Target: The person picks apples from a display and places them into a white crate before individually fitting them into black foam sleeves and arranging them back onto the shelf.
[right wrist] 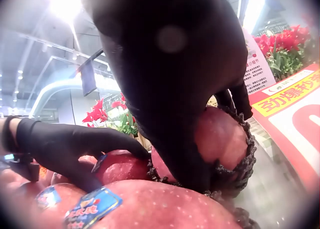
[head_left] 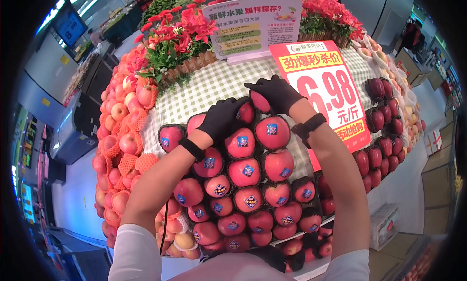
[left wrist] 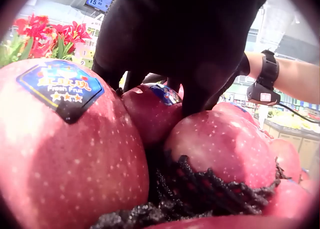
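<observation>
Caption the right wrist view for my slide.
Gloved right hand grips a red apple in black netting beside a price sign.

Red flowers [head_left: 187, 35] stood in slatted planters [head_left: 194, 64] along the back of a green-and-white checked cloth [head_left: 192, 94], on either side of a printed white board [head_left: 250, 30] (smaller lines too blurred to read). A red-bordered price sign [head_left: 323, 89], marked 6.98, overlapped the cloth's right part. Fruit in orange foam nets [head_left: 129, 144] was heaped at left; a blue-lit screen [head_left: 70, 26] showed upper left, a printed carton [head_left: 386, 227] lower right.
</observation>
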`<act>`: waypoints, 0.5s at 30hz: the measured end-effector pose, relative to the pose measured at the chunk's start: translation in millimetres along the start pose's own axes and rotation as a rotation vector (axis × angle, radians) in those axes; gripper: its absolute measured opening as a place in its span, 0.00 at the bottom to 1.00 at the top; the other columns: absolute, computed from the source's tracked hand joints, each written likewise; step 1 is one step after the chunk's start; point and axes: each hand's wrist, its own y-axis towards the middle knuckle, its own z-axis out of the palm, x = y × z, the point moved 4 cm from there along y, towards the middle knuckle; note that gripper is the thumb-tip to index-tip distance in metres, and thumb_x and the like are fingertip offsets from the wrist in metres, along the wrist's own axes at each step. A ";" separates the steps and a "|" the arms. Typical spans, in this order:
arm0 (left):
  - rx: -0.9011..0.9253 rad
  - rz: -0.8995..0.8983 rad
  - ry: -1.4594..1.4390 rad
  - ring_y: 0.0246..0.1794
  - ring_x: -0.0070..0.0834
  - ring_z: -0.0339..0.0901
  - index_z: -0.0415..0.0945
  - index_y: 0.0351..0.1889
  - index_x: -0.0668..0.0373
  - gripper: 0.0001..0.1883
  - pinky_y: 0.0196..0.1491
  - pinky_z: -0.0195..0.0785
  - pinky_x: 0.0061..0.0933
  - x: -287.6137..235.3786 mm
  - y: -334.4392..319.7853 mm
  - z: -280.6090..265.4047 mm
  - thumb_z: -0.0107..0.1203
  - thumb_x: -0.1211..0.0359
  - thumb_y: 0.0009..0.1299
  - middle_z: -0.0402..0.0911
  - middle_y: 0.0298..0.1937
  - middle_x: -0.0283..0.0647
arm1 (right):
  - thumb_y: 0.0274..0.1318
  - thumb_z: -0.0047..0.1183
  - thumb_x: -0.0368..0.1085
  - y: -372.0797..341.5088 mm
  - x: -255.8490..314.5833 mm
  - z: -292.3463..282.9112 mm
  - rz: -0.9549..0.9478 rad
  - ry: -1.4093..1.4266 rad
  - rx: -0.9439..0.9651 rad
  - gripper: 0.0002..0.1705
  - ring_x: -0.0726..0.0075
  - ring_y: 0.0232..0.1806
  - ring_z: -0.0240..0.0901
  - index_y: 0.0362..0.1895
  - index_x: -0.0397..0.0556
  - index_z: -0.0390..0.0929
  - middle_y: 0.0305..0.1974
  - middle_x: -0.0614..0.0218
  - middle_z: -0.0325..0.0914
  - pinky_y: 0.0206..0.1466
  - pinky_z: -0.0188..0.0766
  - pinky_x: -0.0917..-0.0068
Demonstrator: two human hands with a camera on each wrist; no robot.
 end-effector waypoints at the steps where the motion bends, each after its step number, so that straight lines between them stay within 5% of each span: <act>1: 0.001 -0.048 -0.026 0.45 0.51 0.77 0.63 0.68 0.52 0.37 0.47 0.71 0.48 -1.7 -1.6 -2.0 0.66 0.62 0.59 0.79 0.47 0.50 | 0.32 0.72 0.35 -0.1 -0.9 0.2 -0.015 0.002 -0.028 0.61 0.41 0.50 0.73 0.74 0.72 0.54 0.56 0.64 0.73 0.53 0.75 0.57; 5: 0.041 -0.147 -0.018 0.48 0.52 0.77 0.57 0.70 0.60 0.42 0.49 0.71 0.49 -0.1 -1.8 -2.8 0.66 0.64 0.58 0.80 0.49 0.53 | 0.33 0.72 0.36 -5.8 0.5 -11.0 0.035 0.151 0.072 0.60 0.43 0.54 0.72 0.74 0.68 0.54 0.58 0.60 0.72 0.56 0.75 0.58; 9: 0.017 -0.075 -0.063 0.54 0.55 0.73 0.54 0.71 0.60 0.43 0.55 0.69 0.48 3.9 -2.4 -0.3 0.66 0.64 0.60 0.76 0.55 0.57 | 0.42 0.70 0.40 -8.2 -18.2 -9.2 0.098 0.622 0.154 0.53 0.51 0.61 0.70 0.73 0.62 0.56 0.62 0.53 0.69 0.63 0.71 0.60; 15: -0.029 -0.057 -0.120 0.63 0.55 0.67 0.52 0.73 0.60 0.44 0.63 0.64 0.46 9.0 -8.9 3.2 0.66 0.65 0.61 0.68 0.64 0.58 | 0.49 0.65 0.49 -9.0 -27.6 -16.5 0.285 0.594 0.099 0.45 0.46 0.61 0.70 0.71 0.59 0.61 0.59 0.48 0.70 0.62 0.70 0.59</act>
